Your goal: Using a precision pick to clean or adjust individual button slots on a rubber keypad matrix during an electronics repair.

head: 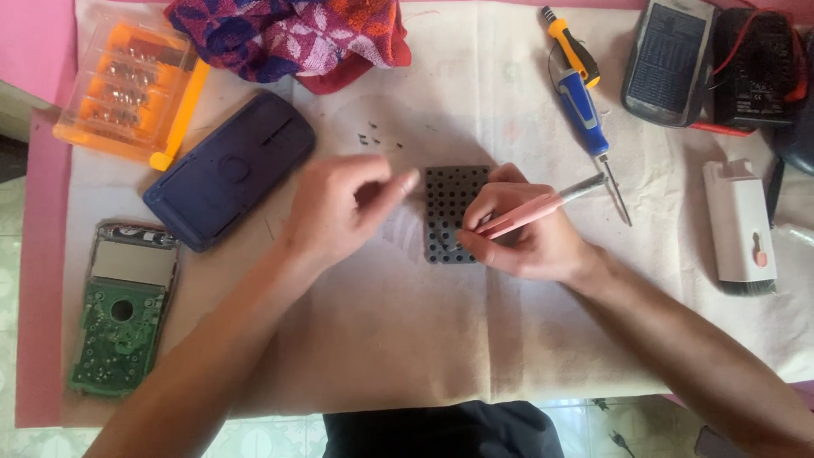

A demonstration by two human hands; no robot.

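A dark rubber keypad mat (pixel 448 203) with rows of round buttons lies on the white cloth (pixel 407 331) at the table's middle. My right hand (pixel 530 233) rests on the mat's right edge and grips a pink tool (pixel 543 205) like a pen, its tip down near the mat's lower part. My left hand (pixel 339 208) hovers just left of the mat, fingers loosely curled, the forefinger reaching toward the mat's upper left corner. Nothing shows in that hand.
A dark blue back cover (pixel 229 170) and a green circuit board in its frame (pixel 123 309) lie at left. An orange bit case (pixel 131 85) and patterned cloth (pixel 288 34) sit behind. Tiny screws (pixel 373 138), two screwdrivers (pixel 585 93), a white brush (pixel 739 225) and black devices (pixel 712 64) are nearby.
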